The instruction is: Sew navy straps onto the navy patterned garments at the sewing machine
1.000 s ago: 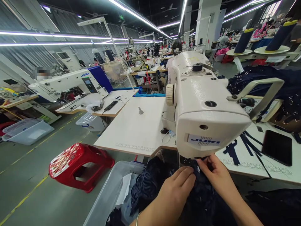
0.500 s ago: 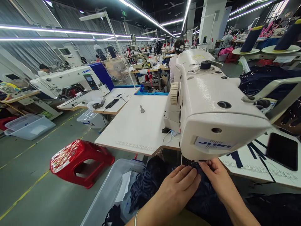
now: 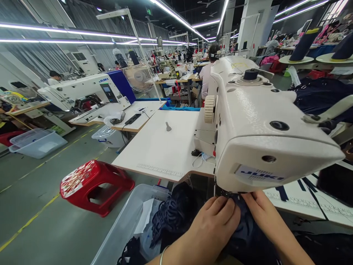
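Observation:
A white JUKI sewing machine [image 3: 264,147] fills the right side, its head right above both hands. Under it lies dark navy fabric [image 3: 244,230], which hangs down toward me. My left hand [image 3: 216,222] has its fingers curled and closed on the fabric, just left of the needle area. At the fabric's right side, my right hand [image 3: 259,206] pinches it, with the fingertips partly hidden beneath the machine head. The needle and the stitching spot are mostly out of sight. More bunched navy fabric [image 3: 172,213] lies to the left of my left hand.
A clear plastic bin [image 3: 121,221] stands below the white table [image 3: 154,147], on which a small grey metal piece [image 3: 168,127] lies. A red stool [image 3: 96,186] is at the left. Navy strips [image 3: 281,193] and a black phone [image 3: 338,184] rest at right. A person [image 3: 205,77] sits ahead.
The view has shifted slightly, so the machine head appears larger and farther right. My left fingers are more curled than before, and more of the navy fabric shows between my hands.

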`<move>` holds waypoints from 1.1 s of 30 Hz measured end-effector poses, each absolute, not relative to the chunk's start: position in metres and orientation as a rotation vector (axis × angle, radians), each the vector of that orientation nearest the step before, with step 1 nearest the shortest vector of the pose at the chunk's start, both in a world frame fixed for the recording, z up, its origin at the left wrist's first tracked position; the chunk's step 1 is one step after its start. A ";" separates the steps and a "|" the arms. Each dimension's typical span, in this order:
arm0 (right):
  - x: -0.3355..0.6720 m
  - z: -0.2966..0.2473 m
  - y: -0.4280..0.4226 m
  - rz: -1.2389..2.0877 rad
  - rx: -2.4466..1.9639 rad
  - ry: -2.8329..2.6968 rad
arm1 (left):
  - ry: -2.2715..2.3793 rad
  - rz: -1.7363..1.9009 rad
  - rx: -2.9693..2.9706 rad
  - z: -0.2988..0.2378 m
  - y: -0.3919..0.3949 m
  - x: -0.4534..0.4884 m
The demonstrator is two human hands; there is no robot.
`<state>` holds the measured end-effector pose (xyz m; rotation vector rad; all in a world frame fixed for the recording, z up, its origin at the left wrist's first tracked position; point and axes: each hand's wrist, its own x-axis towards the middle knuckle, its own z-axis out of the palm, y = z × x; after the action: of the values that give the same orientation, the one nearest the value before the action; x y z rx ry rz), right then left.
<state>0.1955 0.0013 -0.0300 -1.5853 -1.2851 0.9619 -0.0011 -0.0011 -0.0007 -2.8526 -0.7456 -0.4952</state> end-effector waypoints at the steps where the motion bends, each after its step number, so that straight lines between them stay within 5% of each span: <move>1: 0.198 -0.031 0.005 0.914 -1.598 -1.327 | -0.764 -0.483 -2.805 -0.001 -0.003 0.001; 10: 0.206 -0.034 0.042 0.552 -1.578 -1.536 | -0.795 -0.526 -2.525 -0.012 -0.015 0.016; 33: 0.207 -0.044 0.050 0.510 -1.612 -1.540 | -0.910 -0.551 -2.473 -0.019 -0.016 0.027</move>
<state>0.2070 0.0498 -0.0442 -1.6121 -1.5396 0.5097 0.0273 -0.0157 -0.0192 -2.4733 -0.9101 -0.5512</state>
